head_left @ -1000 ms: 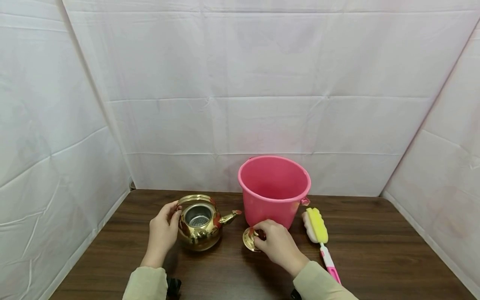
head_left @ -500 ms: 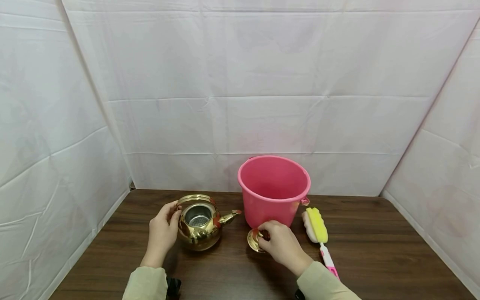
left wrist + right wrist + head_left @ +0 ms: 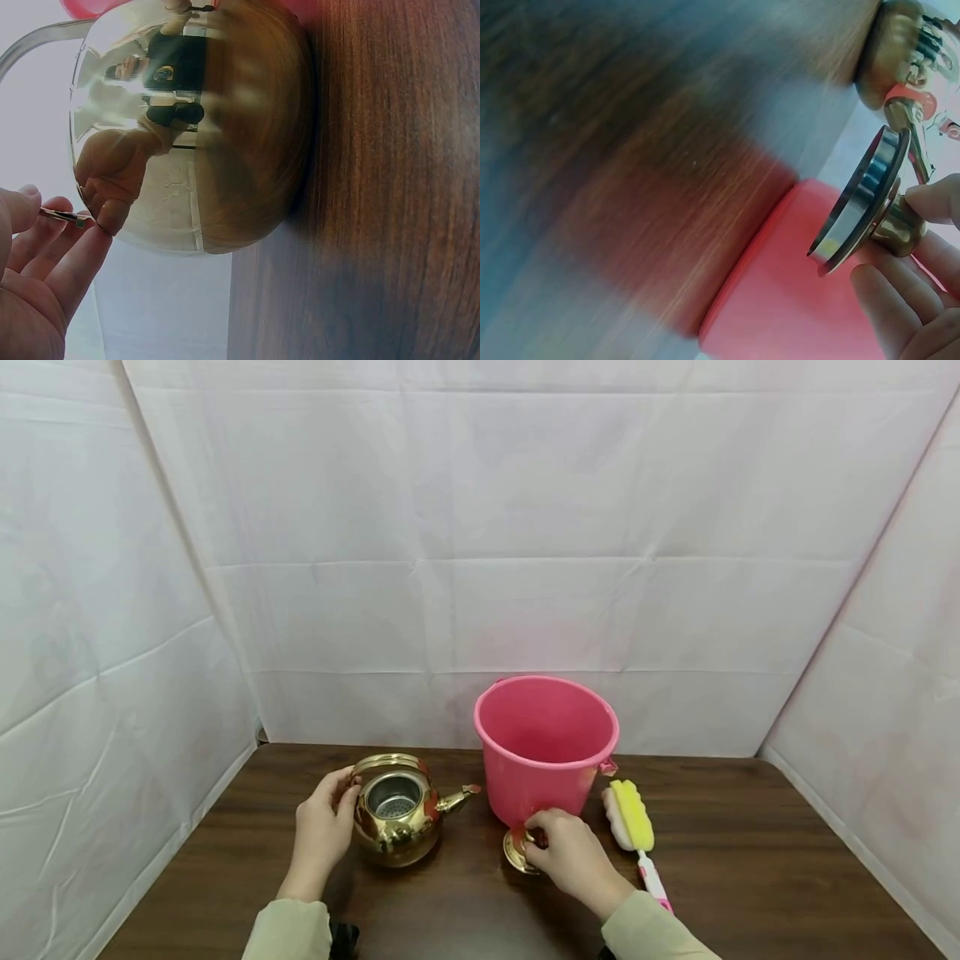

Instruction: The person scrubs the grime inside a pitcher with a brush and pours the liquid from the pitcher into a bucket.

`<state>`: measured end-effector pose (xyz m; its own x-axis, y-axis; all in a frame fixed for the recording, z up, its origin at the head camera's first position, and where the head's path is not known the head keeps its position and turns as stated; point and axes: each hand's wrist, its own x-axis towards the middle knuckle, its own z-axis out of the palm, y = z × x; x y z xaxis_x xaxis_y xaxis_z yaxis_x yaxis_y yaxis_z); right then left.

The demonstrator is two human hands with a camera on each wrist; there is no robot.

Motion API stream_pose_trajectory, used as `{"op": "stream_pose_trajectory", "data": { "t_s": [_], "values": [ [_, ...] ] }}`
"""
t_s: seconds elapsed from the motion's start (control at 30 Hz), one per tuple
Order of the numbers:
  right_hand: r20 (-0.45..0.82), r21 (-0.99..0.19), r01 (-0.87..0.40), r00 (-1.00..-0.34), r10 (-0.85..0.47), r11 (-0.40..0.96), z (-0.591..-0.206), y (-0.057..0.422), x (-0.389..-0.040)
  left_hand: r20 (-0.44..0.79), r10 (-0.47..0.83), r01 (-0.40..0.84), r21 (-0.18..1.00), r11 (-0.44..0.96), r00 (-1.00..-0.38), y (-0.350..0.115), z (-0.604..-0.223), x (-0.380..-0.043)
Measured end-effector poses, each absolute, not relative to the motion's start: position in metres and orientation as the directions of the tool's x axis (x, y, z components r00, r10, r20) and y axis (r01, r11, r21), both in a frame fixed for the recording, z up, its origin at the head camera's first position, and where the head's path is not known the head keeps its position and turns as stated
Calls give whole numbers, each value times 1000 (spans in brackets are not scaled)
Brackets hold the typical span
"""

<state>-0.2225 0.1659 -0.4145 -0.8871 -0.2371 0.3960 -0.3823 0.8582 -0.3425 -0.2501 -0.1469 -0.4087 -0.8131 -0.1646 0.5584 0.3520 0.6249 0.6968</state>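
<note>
A shiny gold teapot (image 3: 399,835) stands upright on the table without its lid, and a perforated steel strainer (image 3: 394,799) shows in its mouth. My left hand (image 3: 324,827) pinches the base of the teapot's raised handle (image 3: 390,760); the left wrist view shows thumb and fingers on that thin metal piece. My right hand (image 3: 566,852) pinches the gold teapot lid (image 3: 517,853) by its knob (image 3: 900,226). In the right wrist view the lid's steel inner rim (image 3: 855,206) faces the table, apart from it. The spout (image 3: 457,798) points right, toward the pink bucket (image 3: 536,785).
The bucket stands upright just behind the lid and my right hand. To its right lies a yellow-and-white sponge brush (image 3: 630,818) with a white and pink handle. White cloth walls (image 3: 525,527) enclose the back and sides of the brown wooden table (image 3: 750,843).
My right hand has moved a little to the right with the lid. The left hand and the teapot keep their places, while the head view has tilted slightly.
</note>
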Motion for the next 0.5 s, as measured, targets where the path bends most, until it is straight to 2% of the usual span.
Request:
{"op": "stream_pose_trajectory", "data": {
  "t_s": [0.5],
  "values": [
    [357,-313,-385,-895,-268,868,-415,174,-218,590,-164,379,682,625,-790,-146,-410,-249]
  ]
}}
